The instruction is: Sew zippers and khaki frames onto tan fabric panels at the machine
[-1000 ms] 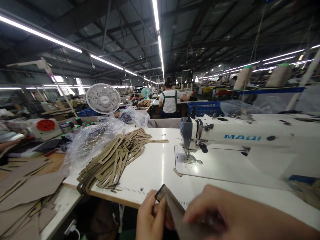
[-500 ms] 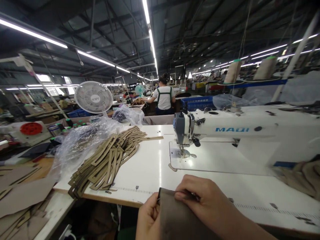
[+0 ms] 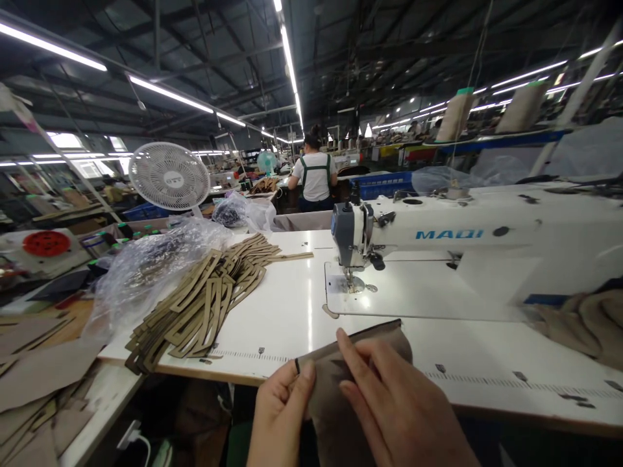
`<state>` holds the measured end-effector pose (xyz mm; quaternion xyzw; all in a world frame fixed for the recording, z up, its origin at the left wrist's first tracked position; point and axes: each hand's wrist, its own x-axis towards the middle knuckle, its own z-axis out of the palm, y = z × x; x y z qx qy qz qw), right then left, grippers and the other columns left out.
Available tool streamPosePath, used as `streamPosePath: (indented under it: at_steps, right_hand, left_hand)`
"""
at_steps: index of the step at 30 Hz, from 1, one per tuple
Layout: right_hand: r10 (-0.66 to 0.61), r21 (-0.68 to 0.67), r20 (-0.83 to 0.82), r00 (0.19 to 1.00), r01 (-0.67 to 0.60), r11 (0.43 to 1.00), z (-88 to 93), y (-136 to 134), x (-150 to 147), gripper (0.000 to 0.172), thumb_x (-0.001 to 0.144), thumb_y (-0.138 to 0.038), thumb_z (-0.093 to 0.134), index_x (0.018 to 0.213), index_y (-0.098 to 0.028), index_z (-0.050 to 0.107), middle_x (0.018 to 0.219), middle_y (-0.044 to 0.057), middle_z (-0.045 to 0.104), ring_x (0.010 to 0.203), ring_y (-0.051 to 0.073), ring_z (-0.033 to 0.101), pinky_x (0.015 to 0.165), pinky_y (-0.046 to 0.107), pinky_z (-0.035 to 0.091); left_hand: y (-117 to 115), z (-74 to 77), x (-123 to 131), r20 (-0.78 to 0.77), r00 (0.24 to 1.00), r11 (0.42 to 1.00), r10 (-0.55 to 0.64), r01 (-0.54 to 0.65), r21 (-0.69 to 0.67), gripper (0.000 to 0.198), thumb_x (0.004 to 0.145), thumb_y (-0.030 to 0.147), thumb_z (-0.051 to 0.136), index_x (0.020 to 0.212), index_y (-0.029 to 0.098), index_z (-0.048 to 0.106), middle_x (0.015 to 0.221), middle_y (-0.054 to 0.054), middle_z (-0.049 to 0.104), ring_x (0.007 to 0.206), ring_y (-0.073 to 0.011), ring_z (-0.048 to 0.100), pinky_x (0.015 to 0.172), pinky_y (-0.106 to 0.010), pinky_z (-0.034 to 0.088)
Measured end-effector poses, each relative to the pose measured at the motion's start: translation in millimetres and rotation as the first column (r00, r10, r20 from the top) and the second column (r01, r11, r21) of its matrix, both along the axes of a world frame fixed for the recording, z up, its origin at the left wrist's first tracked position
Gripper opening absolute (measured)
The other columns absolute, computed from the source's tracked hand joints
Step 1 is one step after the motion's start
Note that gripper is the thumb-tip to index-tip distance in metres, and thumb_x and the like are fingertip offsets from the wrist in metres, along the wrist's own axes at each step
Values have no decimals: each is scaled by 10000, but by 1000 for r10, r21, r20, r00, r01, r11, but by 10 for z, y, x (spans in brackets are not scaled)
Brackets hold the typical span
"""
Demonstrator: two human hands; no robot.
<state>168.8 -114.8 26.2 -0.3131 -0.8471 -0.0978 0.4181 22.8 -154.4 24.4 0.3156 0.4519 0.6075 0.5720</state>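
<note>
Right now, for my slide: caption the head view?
Left hand pinches and right hand presses brown fabric before the sewing machine.

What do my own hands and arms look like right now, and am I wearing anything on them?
Both are bare. The left hand and the right hand have no gloves, and no ring, watch or bracelet shows on either. No sleeve covers the wrists or the stretch of right forearm in view. Further up, the arms are out of the picture.
</note>
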Motion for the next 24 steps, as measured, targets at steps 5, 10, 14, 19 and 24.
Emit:
streamPosePath:
  at_steps: [5,10,14,19,24]
  right_hand:
    - [-40,-18,-27,999,39,999,-171,-77,-51,392,886,-160,477,1259,-41,497,883,132,618,682,177,603,558,259,520]
    - [-50,3,-66,997,51,999,-155,-78,-87,338,891,-161,475,1202,-58,556,850,118,634,668,166,609,546,243,512]
    - [-43,-12,-67,997,42,999,-142,-86,-95,330,883,-148,477,1183,-49,573,855,122,638,678,164,618,562,236,514]
    - [-41,-36,-69,997,39,999,-186,-98,-92,347,898,-167,470,1225,-72,536,879,123,637,715,170,616,570,238,514]
    - [-75,-11,-49,996,75,997,-183,-119,-97,350,902,-173,472,1233,-74,529,866,113,641,686,158,619,552,219,512]
  left_hand:
    - [-34,0,6,36,999,999,-16,17,-38,351,708,406,726,917,125,716,688,-62,688,607,-162,590,591,-245,452]
    - [-56,-6,14,10,1000,999,7,-7,-35,377,689,415,737,923,119,716,695,-75,691,691,-219,626,684,-313,485]
    - [-63,-8,14,-20,1000,999,20,-21,-40,396,669,444,743,902,126,720,724,-77,695,701,-226,624,703,-325,489]
    - [-69,-11,13,-58,998,1000,12,-13,-16,362,697,437,723,897,134,719,755,-70,692,703,-207,605,688,-292,479]
    - [-79,-31,2,-137,990,999,42,-40,20,327,726,420,704,896,141,721,807,-67,693,773,-212,596,710,-262,460]
